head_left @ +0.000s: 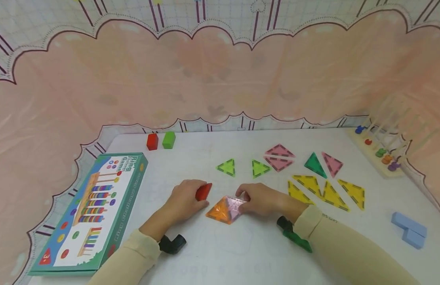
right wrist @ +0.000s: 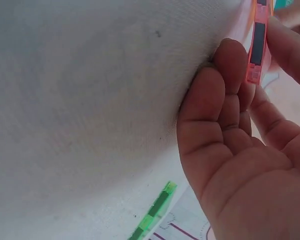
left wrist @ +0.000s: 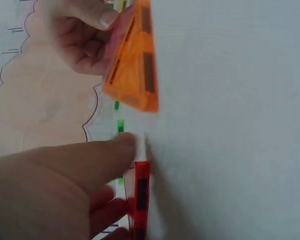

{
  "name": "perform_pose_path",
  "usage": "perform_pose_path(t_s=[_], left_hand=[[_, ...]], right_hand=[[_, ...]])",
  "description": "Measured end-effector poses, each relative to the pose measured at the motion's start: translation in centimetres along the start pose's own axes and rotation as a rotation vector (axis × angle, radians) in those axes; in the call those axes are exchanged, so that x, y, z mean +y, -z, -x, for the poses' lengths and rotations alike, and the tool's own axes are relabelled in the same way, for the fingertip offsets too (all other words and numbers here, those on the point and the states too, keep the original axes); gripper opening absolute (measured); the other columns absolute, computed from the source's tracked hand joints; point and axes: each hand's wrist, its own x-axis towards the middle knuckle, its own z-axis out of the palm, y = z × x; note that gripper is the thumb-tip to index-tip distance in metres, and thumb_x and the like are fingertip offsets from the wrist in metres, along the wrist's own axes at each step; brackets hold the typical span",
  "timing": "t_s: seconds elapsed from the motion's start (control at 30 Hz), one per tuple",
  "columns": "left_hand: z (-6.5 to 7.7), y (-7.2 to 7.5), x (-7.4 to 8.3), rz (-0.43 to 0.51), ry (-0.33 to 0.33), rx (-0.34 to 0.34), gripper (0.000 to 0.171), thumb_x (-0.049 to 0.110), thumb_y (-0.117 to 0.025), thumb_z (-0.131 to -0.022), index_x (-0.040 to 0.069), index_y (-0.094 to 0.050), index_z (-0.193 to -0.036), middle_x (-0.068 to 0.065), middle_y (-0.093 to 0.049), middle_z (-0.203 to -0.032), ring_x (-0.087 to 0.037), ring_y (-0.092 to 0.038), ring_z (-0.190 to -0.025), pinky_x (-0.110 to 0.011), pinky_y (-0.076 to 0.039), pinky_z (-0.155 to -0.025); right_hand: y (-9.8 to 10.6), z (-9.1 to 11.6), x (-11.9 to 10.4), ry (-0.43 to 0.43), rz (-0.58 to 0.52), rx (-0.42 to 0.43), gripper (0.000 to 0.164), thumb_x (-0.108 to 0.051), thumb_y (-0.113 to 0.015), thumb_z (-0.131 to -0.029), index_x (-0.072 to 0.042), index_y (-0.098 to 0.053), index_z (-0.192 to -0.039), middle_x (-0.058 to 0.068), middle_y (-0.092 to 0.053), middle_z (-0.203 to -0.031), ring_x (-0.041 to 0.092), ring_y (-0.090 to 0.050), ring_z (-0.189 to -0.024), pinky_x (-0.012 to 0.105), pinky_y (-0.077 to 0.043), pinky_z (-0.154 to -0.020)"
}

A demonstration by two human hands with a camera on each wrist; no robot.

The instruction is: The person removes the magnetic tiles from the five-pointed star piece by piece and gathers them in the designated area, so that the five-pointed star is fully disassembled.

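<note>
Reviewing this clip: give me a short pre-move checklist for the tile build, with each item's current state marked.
1. Left hand has a firm grip on the red tile: ok, fingers and thumb pinch it.
2. Right hand steadies the pink tile: ok, fingertips hold its edge.
3. Orange tile joined to the pink tile: ok, edges meet in the head view.
4. Red tile clear of the orange tile: ok, a gap shows in the left wrist view.
5. Spare tiles within view: ok, yellow triangles and green triangles lie beyond the hands.
6. Whether the joined pair lies flat on the table: cannot tell.
</note>
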Motion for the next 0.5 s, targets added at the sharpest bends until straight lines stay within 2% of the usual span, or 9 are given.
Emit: perform_pose_path(t_s=[0.1, 0.2, 0.37, 0.5], left_hand=[[-0.2, 0.3, -0.1, 0.027, 0.002, -0.048, 0.059, 0.031, -0.073, -0.074, 0.018, -0.05, -0.126, 0.001, -0.051, -0.117, -0.018, -0.043, -0.102, -0.038, -0.044, -0.081], [-0.9, 0.3, -0.2, 0.05, 0.038, -0.053, 0.06, 0.031, -0.073, -0.074, 0.02, -0.049, -0.128, 0.001, -0.05, -0.118, -0.018, -0.043, -0.103, -0.038, -0.045, -0.081], [-2.8, 0.0, -0.3, 0.044, 0.074, 0.004, 0.061, 0.034, -0.073, -0.073, 0.018, -0.05, -0.126, -0.002, -0.052, -0.113, -0.02, -0.044, -0.099, -0.039, -0.045, -0.078], [-3.2, 0.0, 0.3, 0.003, 0.043, 0.072, 0.062, 0.038, -0.073, -0.072, 0.017, -0.049, -0.126, -0.002, -0.052, -0.116, -0.021, -0.042, -0.104, -0.042, -0.039, -0.084]], right_hand=[[0.1, 0.0, 0.1, -0.006, 0.001, 0.005, 0.032, -0.031, -0.067, -0.08, -0.022, -0.054, -0.108, -0.003, -0.051, -0.084, 0.015, -0.047, -0.08, 0.03, -0.04, -0.067], [0.3, 0.1, 0.4, -0.014, 0.006, 0.014, 0.03, -0.031, -0.067, -0.079, -0.022, -0.055, -0.105, -0.002, -0.052, -0.082, 0.015, -0.047, -0.079, 0.03, -0.04, -0.066], [0.7, 0.5, 0.9, -0.05, 0.0, 0.04, 0.03, -0.029, -0.07, -0.077, -0.021, -0.056, -0.103, -0.001, -0.052, -0.08, 0.015, -0.048, -0.077, 0.029, -0.04, -0.064], [0.9, 0.8, 1.3, -0.056, -0.008, 0.054, 0.031, -0.029, -0.07, -0.077, -0.02, -0.056, -0.104, -0.004, -0.053, -0.085, 0.014, -0.048, -0.08, 0.029, -0.042, -0.069]])
